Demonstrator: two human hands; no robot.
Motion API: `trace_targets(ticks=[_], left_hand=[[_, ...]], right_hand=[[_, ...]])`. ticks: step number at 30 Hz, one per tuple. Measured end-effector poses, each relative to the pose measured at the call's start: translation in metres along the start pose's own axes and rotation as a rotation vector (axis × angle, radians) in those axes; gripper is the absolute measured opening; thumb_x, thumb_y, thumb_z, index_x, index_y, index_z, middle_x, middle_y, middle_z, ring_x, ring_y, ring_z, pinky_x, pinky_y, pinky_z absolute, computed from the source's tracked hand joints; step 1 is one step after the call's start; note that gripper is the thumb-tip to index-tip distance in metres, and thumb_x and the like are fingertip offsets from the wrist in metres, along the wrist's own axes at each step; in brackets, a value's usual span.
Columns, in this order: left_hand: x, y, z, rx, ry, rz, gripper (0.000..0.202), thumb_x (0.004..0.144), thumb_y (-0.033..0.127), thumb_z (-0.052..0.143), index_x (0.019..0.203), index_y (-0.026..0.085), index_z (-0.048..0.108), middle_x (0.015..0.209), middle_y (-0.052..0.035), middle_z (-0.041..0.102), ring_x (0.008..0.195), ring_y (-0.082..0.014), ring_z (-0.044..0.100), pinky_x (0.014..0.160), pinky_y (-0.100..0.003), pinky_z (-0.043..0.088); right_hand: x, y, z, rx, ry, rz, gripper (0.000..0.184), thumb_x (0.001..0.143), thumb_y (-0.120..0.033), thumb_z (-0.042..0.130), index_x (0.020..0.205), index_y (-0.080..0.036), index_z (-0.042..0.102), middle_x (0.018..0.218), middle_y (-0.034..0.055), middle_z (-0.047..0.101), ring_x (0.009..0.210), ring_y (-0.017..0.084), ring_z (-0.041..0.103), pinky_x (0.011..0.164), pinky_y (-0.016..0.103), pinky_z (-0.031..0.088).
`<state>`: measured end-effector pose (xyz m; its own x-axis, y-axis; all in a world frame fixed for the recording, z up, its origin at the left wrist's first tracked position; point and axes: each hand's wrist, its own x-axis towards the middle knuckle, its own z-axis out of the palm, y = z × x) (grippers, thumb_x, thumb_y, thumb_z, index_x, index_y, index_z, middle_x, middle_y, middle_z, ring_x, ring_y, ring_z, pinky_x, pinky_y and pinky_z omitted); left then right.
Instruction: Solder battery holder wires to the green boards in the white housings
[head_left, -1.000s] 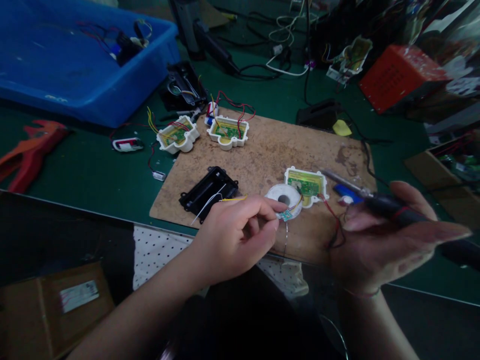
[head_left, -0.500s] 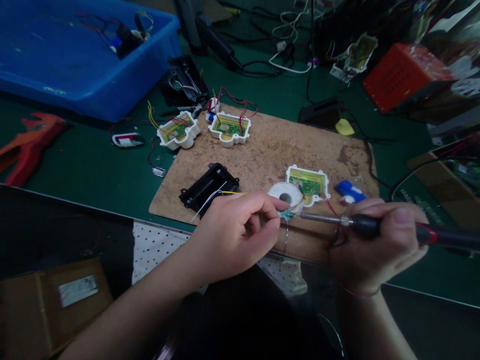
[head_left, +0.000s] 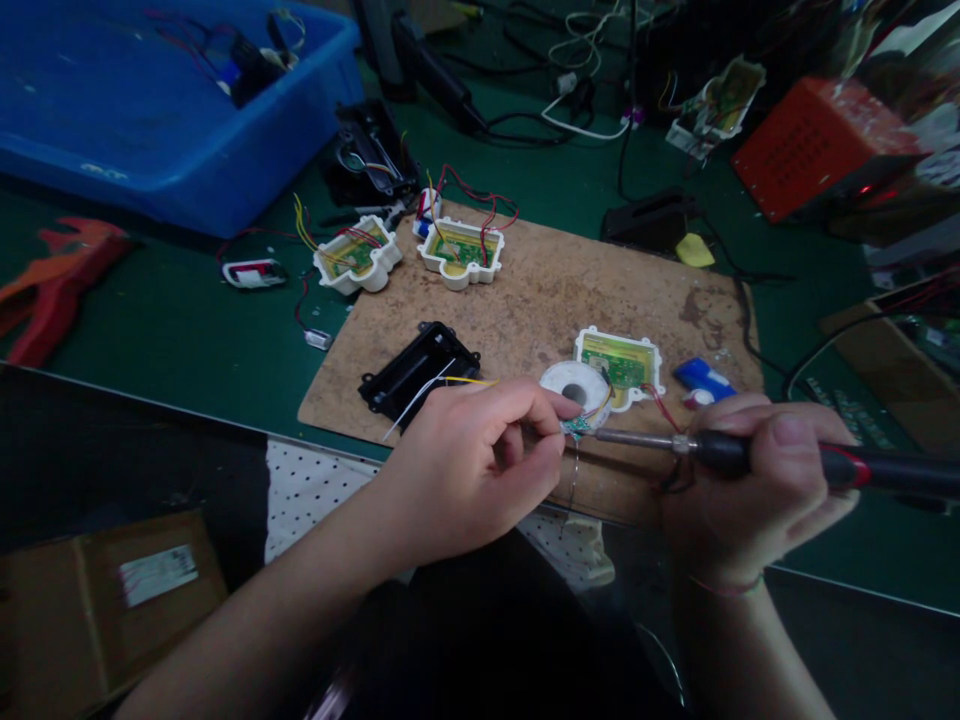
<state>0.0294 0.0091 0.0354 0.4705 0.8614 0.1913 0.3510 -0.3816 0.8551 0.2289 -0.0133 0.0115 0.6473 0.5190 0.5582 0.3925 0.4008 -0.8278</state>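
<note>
My left hand (head_left: 487, 460) is closed, pinching a small green circuit board (head_left: 577, 427) between thumb and fingertips. A yellow wire (head_left: 466, 380) comes out behind that hand, and a thin silvery wire (head_left: 576, 475) hangs below the board. My right hand (head_left: 772, 490) is wrapped around the black handle of a soldering iron (head_left: 645, 439); its tip meets the board's right end, though exact contact is too small to tell. Just behind the board lies a round white disc (head_left: 570, 382) with a grey centre, beside a white housing (head_left: 619, 362) holding a green board.
A brown work board (head_left: 525, 300) lies on the green table (head_left: 247, 350). On it are a black case (head_left: 420, 375) and a white housing (head_left: 461, 255). A blue battery (head_left: 703, 379) sits right, a blue bin (head_left: 225, 190) and red-orange pliers-like tool (head_left: 64, 290) left, an orange box (head_left: 817, 150) back right.
The view has shifted slightly. The iron's tip stays at the small board, and both hands keep their holds with almost no movement.
</note>
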Motion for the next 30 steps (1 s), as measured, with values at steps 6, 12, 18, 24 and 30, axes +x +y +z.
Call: trace_targets(ticks=[6, 12, 18, 24, 30], left_hand=[[-0.0014, 0.0017, -0.0013, -0.009, -0.039, -0.052, 0.011, 0.091, 0.015, 0.065, 0.081, 0.018, 0.067, 0.089, -0.0036, 0.081, 0.057, -0.0089, 0.065, 0.052, -0.020, 0.049], [-0.0010, 0.0011, -0.0009, -0.016, -0.030, -0.049, 0.010, 0.090, 0.014, 0.067, 0.081, 0.018, 0.069, 0.102, -0.0052, 0.082, 0.054, -0.0071, 0.063, 0.049, -0.020, 0.047], [-0.0017, -0.0005, -0.0005, -0.016, -0.028, -0.045, 0.009, 0.090, 0.014, 0.068, 0.081, 0.018, 0.069, 0.108, -0.0049, 0.082, 0.049, -0.0040, 0.058, 0.045, -0.019, 0.042], [-0.0012, 0.0006, -0.0008, -0.017, -0.026, -0.043, 0.010, 0.089, 0.013, 0.068, 0.081, 0.017, 0.069, 0.107, -0.0051, 0.082, 0.051, -0.0052, 0.060, 0.046, -0.019, 0.043], [-0.0012, 0.0007, -0.0010, -0.011, -0.031, -0.046, 0.009, 0.090, 0.014, 0.067, 0.082, 0.017, 0.069, 0.107, -0.0058, 0.082, 0.051, -0.0051, 0.059, 0.044, -0.018, 0.041]], right_hand=[[0.0015, -0.0001, 0.0002, 0.005, 0.017, 0.001, 0.020, 0.080, -0.029, 0.059, 0.060, -0.023, 0.055, 0.051, -0.0061, 0.044, 0.048, 0.012, 0.047, 0.050, 0.031, 0.033], [0.0010, -0.0010, 0.0025, -0.012, 0.020, 0.002, 0.021, 0.080, -0.029, 0.059, 0.060, -0.024, 0.054, 0.052, -0.0065, 0.042, 0.047, 0.012, 0.046, 0.049, 0.031, 0.034], [0.0004, 0.0008, -0.0004, 0.013, 0.003, 0.015, 0.021, 0.079, -0.029, 0.061, 0.060, -0.023, 0.055, 0.052, -0.0061, 0.044, 0.047, 0.012, 0.047, 0.048, 0.032, 0.033], [0.0029, 0.0013, 0.0018, 0.050, 0.048, -0.017, 0.019, 0.078, -0.028, 0.060, 0.061, -0.023, 0.056, 0.052, -0.0066, 0.042, 0.047, 0.011, 0.046, 0.048, 0.032, 0.033], [0.0043, -0.0027, 0.0023, 0.052, 0.057, 0.050, 0.021, 0.083, -0.031, 0.058, 0.064, -0.023, 0.053, 0.054, -0.0073, 0.041, 0.046, 0.011, 0.045, 0.050, 0.032, 0.031]])
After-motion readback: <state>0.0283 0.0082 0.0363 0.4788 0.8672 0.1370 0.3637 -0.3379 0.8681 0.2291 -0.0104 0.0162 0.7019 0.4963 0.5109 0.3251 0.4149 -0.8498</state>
